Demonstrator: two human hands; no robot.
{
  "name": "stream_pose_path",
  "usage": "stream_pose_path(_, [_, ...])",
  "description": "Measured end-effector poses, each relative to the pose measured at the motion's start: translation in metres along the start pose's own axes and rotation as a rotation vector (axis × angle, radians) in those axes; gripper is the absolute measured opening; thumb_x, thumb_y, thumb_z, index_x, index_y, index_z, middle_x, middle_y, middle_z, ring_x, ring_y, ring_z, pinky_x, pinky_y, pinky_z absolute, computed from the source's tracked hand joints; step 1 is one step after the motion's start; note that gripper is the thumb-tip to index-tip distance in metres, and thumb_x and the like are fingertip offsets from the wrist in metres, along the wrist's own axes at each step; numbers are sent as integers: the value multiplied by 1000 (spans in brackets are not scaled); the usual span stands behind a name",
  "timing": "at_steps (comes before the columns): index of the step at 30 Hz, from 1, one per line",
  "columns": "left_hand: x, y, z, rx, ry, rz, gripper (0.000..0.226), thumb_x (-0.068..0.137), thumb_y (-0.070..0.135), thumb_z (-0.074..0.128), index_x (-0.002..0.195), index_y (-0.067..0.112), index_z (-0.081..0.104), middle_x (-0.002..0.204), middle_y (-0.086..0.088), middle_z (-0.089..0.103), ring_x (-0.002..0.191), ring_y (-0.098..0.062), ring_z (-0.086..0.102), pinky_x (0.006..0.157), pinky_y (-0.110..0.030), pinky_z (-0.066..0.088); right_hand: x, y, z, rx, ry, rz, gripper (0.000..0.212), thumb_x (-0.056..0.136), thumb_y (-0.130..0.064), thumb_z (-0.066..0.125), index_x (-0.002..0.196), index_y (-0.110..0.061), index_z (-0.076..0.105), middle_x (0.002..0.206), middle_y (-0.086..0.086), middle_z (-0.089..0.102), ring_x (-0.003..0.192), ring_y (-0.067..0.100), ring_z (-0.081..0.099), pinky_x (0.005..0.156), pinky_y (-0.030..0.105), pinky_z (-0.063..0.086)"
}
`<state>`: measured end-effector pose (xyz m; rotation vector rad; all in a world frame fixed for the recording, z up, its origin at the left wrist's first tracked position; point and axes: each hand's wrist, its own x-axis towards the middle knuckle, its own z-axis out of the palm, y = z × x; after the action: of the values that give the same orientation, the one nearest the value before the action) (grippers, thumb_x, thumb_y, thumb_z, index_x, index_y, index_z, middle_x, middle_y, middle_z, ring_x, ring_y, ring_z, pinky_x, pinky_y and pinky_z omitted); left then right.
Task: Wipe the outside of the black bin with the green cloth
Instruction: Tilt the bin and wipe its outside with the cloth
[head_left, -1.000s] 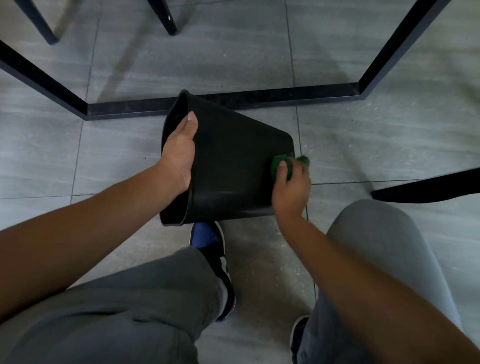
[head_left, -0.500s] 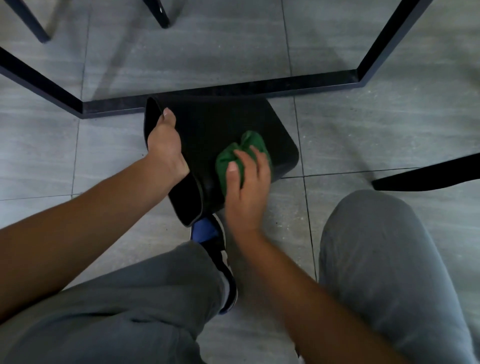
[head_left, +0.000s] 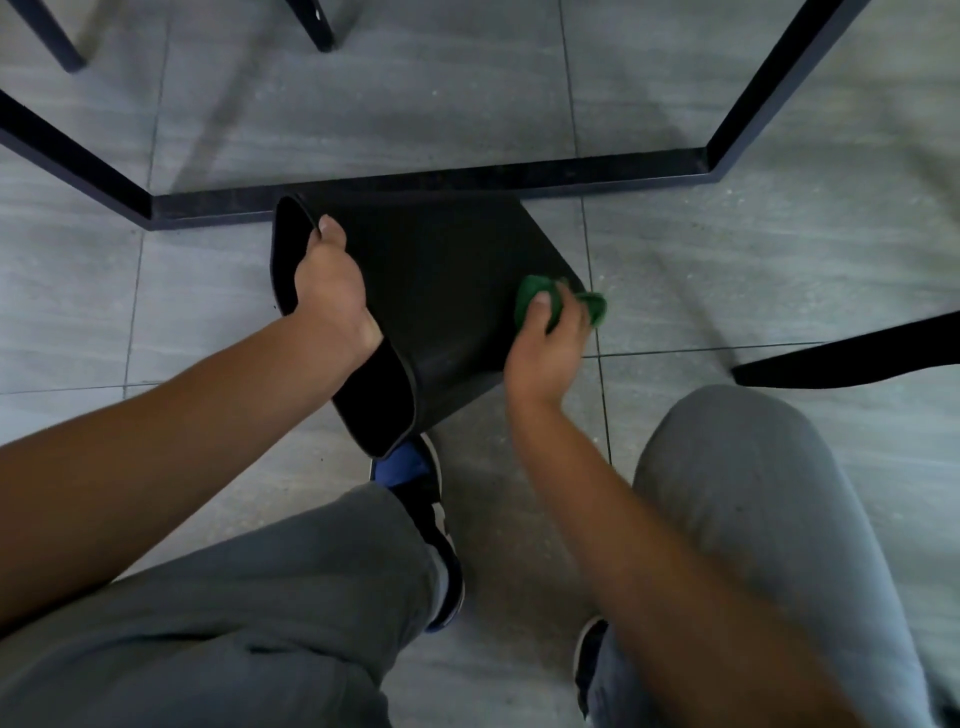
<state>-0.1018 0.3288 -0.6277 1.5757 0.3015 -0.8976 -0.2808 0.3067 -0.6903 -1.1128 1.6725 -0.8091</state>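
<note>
My right hand (head_left: 548, 348) curls its fingers around the crumpled green cloth (head_left: 540, 301), pressing it against the base end of the black plastic bin (head_left: 447, 291). My left hand (head_left: 330, 291) grips the bin's rim, thumb outside. The bin lies tipped on the grey tiled floor (head_left: 779, 270), against a black metal table frame (head_left: 467, 179), above my blue-and-black shoe (head_left: 415, 483).

The left hand (head_left: 330, 291) hides part of the black bin (head_left: 447, 291) rim, and its fingers go inside the mouth, out of sight. The right hand (head_left: 550, 348) covers most of the green cloth (head_left: 540, 299) and the bin's near right corner. The bin's far edge merges with the black frame bar (head_left: 415, 189), so contact cannot be told. The bin hides the toe of the blue shoe (head_left: 415, 483). Both forearms, the trouser legs and the frame run off the picture's edges.
</note>
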Motion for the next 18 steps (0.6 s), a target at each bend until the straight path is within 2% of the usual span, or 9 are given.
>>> stream_pose_path(3, [-2, 1, 1, 31, 13, 42, 55, 100, 49, 50, 153, 39, 43, 159, -3, 46, 145, -29, 44, 119, -56, 36, -81, -17, 1, 11, -124, -116, 46, 108, -40, 44, 150, -23, 52, 170, 3, 29, 158, 23, 25, 125, 48, 32])
stream_pose_path(6, [-10, 6, 1, 94, -3, 87, 54, 101, 47, 51, 153, 35, 45, 155, -5, 49, 140, -29, 48, 117, -53, 40, -135, -27, 3, -78, -275, -358, 44, 106, -40, 45, 146, -25, 55, 168, 1, 32, 162, 23, 14, 130, 48, 19])
stream_pose_path(9, [-18, 2, 1, 56, -89, 68, 45, 107, 41, 49, 150, 29, 51, 145, -8, 58, 129, -30, 59, 108, -52, 50, -116, -24, 8, -173, -250, -481, 39, 104, -38, 47, 135, -22, 64, 160, 5, 47, 158, 28, 25, 127, 57, 25])
stream_pose_path(11, [-24, -4, 2, -19, -158, 12, 38, 109, 36, 45, 145, 26, 54, 135, -10, 65, 118, -31, 66, 100, -53, 56, -79, -19, 9, -231, -173, -471, 40, 102, -40, 47, 130, -20, 69, 153, 9, 54, 152, 33, 36, 123, 60, 30])
stream_pose_path(15, [-27, -10, 4, -34, -219, 12, 40, 111, 32, 42, 148, 21, 51, 141, -11, 62, 125, -31, 63, 108, -58, 49, 14, -6, 9, -323, -28, -385, 51, 99, -45, 43, 126, -13, 72, 149, 19, 58, 143, 43, 47, 119, 58, 36])
stream_pose_path(18, [-31, -1, 5, 16, -240, 76, 33, 111, 31, 42, 139, 22, 57, 138, -9, 64, 123, -29, 64, 110, -55, 49, 70, -5, 6, -387, -30, -250, 54, 100, -46, 41, 134, -13, 68, 151, 19, 55, 140, 40, 49, 117, 52, 40])
